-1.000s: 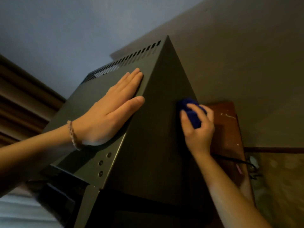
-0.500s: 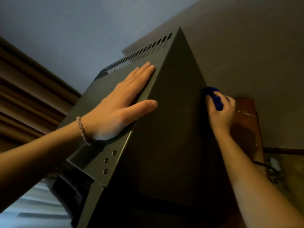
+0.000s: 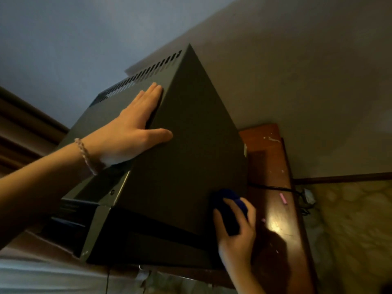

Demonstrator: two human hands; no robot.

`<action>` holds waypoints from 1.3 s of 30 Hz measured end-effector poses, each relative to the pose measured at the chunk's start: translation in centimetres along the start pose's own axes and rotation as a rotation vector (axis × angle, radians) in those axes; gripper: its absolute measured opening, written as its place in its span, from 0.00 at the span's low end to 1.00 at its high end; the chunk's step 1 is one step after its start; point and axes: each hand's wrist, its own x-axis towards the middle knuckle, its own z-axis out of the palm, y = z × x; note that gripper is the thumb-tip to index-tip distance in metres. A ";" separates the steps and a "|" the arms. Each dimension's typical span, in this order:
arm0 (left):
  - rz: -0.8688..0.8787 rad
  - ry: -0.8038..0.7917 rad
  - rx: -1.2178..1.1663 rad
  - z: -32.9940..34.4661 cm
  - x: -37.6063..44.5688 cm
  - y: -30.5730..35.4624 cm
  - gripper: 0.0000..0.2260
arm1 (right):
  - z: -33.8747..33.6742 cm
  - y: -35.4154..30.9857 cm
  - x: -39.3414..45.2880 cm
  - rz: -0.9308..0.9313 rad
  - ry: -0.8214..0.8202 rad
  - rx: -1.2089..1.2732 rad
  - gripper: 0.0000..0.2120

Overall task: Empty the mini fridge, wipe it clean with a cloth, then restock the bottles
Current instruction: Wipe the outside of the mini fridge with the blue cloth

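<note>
The right hand [image 3: 235,236] now sits low on the near part of the mini fridge's [image 3: 186,166] dark side panel, close to the near edge of the desk [image 3: 273,225]; half a second ago it was far up the same panel, near the back edge, so the blue cloth [image 3: 230,211] has come down the panel in one long stroke toward the person. Its fingers [image 3: 224,217] are curled round the bunched cloth and press it against the metal. That suggests the outside wipe of this side is well under way, with the lower near corner now being covered; whether the inside is already wiped cannot be told, and no bottles are in view, so restocking seems yet to come. The fridge stands on the desk with its side panel facing the bare strip of wood toward the right edge, which leaves the hand room to sweep, though a dark cable [image 3: 273,187] crosses that strip just beyond the cloth and could snag. Farther up, the left hand [image 3: 129,134] lies flat with straight fingers on the fridge's top, thumb over the top edge, bracing it as before and holding nothing. Beyond it a row of vent slots [image 3: 140,77] runs along the far edge, close to the wall [image 3: 297,60].
</note>
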 end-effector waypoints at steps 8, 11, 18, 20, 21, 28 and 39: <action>0.019 0.047 -0.045 0.4 -0.3 -0.2 0.45 | 2.0 -6.4 1.4 -0.222 -0.062 0.024 0.14; 0.016 0.065 -0.025 0.6 -0.3 0.3 0.44 | 3.2 -6.5 4.4 -0.261 -0.050 0.025 0.14; 0.000 0.048 0.060 0.7 -0.6 0.9 0.44 | 6.8 -6.6 14.4 -0.194 0.051 0.040 0.17; -0.013 0.042 0.075 0.6 -0.6 0.9 0.44 | 7.8 -6.1 17.7 -0.156 0.057 0.044 0.18; -0.016 0.038 0.078 0.6 -0.6 0.9 0.44 | 8.1 -5.6 19.3 -0.133 0.055 0.038 0.19; -0.019 0.038 0.036 0.6 -0.2 0.4 0.43 | 8.2 -0.4 26.8 0.048 -0.077 -0.032 0.16; -0.007 0.043 0.007 0.7 -0.3 0.8 0.43 | 4.2 5.0 18.8 0.186 -0.072 -0.110 0.17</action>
